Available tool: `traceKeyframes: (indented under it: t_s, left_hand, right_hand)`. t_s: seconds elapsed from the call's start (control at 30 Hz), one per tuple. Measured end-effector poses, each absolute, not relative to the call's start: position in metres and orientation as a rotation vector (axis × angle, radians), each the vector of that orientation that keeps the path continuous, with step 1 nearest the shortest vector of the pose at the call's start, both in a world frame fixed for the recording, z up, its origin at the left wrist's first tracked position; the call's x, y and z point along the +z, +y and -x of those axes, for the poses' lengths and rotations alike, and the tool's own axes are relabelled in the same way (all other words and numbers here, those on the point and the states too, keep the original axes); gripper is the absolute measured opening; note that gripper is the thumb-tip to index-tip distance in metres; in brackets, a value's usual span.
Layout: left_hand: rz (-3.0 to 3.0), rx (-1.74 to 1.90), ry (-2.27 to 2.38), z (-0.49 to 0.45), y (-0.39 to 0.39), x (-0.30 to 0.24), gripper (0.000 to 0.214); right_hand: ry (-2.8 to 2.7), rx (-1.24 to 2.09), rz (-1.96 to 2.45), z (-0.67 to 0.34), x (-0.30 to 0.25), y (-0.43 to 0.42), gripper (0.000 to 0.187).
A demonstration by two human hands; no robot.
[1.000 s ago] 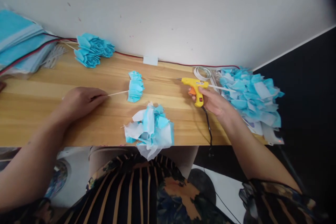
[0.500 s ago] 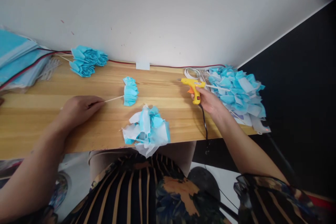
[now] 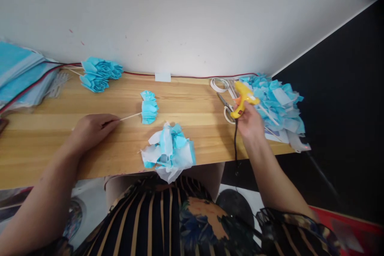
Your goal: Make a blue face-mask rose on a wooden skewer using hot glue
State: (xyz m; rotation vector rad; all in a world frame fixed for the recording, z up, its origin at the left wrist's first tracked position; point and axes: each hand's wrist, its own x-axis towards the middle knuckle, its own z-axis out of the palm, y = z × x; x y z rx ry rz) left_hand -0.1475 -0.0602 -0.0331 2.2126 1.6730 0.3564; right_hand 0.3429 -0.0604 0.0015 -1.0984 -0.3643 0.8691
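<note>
Between the fingers of my left hand [image 3: 95, 130] is the end of a thin pale stick [image 3: 131, 117], low over the table. On the stick's far end sits a light-blue pleated flower head [image 3: 149, 108]. My right hand [image 3: 250, 120] is closed around the handle of a yellow glue gun [image 3: 244, 98], tilted with its nose up and away from the flower. A white glue stick sticks out of its back. Scissors [image 3: 228, 114] with white handles lie just left of the glue gun. Nearer my body, crumpled blue and white scraps [image 3: 169, 152] rest at the table's edge.
Finished blue flowers [image 3: 100, 73] on sticks lie at the back left, beside stacked blue sheets [image 3: 21, 74] in plastic. A heap of blue pieces [image 3: 280, 102] fills the right end. A white tape roll [image 3: 219, 85] lies near the wall. A black cord hangs over the front edge.
My right hand has drawn the glue gun right and turned its nose upward, uncovering the scissors. My left hand and the flower on its stick stay nearly in place.
</note>
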Motion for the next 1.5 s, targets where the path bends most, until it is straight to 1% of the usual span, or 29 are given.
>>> traceKeyframes:
  t_s: [0.13,0.2,0.23,0.27,0.3,0.37,0.43,0.5,0.67,0.73,0.77,0.87,0.9,0.97,1.03,1.13,1.37,1.5]
  left_hand:
    - [-2.186,0.333,1.713,0.148,-0.059,-0.034,0.057]
    - [-2.185,0.333,1.726,0.147,-0.059,-0.034,0.059]
    - [-2.186,0.336,1.729,0.147,-0.058,-0.033,0.059]
    - [-2.188,0.335,1.731,0.146,-0.058,-0.032,0.058]
    - [-2.188,0.330,1.735,0.145,-0.058,-0.030,0.057]
    - [-2.185,0.305,1.749,0.144,-0.059,-0.027,0.055]
    - [-2.185,0.281,1.760,0.142,-0.059,-0.024,0.055]
    - [-2.185,0.275,1.761,0.142,-0.059,-0.022,0.057]
    - [-2.173,0.271,1.767,0.144,-0.059,-0.024,0.058]
    - [-2.169,0.260,1.760,0.146,-0.059,-0.025,0.058]
    - [-2.171,0.259,1.750,0.146,-0.059,-0.025,0.058]
    - [-2.171,0.254,1.733,0.146,-0.059,-0.025,0.058]
    - [-2.170,0.253,1.732,0.147,-0.058,-0.025,0.057]
    - [-2.178,0.248,1.730,0.147,-0.058,-0.026,0.057]
    - [-2.196,0.250,1.733,0.147,-0.058,-0.026,0.056]
    - [-2.205,0.253,1.738,0.146,-0.058,-0.026,0.055]
    - [-2.165,0.283,1.751,0.140,-0.061,-0.019,0.055]
    - [-2.157,0.309,1.741,0.138,-0.062,-0.018,0.052]
  right_hand:
    - [-0.347,0.517,0.935,-0.381,0.026,-0.095,0.019]
    - [-0.338,0.479,0.936,-0.390,0.029,-0.118,0.022]
    - [-0.324,0.504,0.958,-0.391,0.027,-0.129,0.021]
    - [-0.322,0.605,1.004,-0.387,0.022,-0.139,0.016]
    - [-0.336,0.744,1.060,-0.381,0.015,-0.148,0.010]
    - [-0.364,1.011,1.184,-0.362,-0.001,-0.160,0.004]
    - [-0.409,1.160,1.253,-0.339,-0.017,-0.161,0.011]
    - [-0.479,1.213,1.289,-0.319,-0.028,-0.151,0.018]
    - [-0.663,1.169,1.378,-0.308,-0.032,-0.109,0.014]
    - [-0.726,1.084,1.474,-0.318,-0.031,-0.105,0.017]
    - [-0.790,0.982,1.551,-0.324,-0.032,-0.107,0.019]
    - [-1.113,0.511,1.816,-0.337,-0.036,-0.126,0.027]
    - [-1.227,0.397,1.866,-0.338,-0.038,-0.134,0.031]
    - [-1.417,0.283,1.883,-0.335,-0.043,-0.147,0.039]
    - [-1.554,0.216,1.851,-0.329,-0.048,-0.155,0.044]
    - [-1.654,0.135,1.821,-0.320,-0.053,-0.157,0.044]
    - [-1.699,0.133,1.804,-0.317,-0.053,-0.155,0.036]
    - [-1.577,0.156,1.845,-0.330,-0.053,-0.155,0.031]
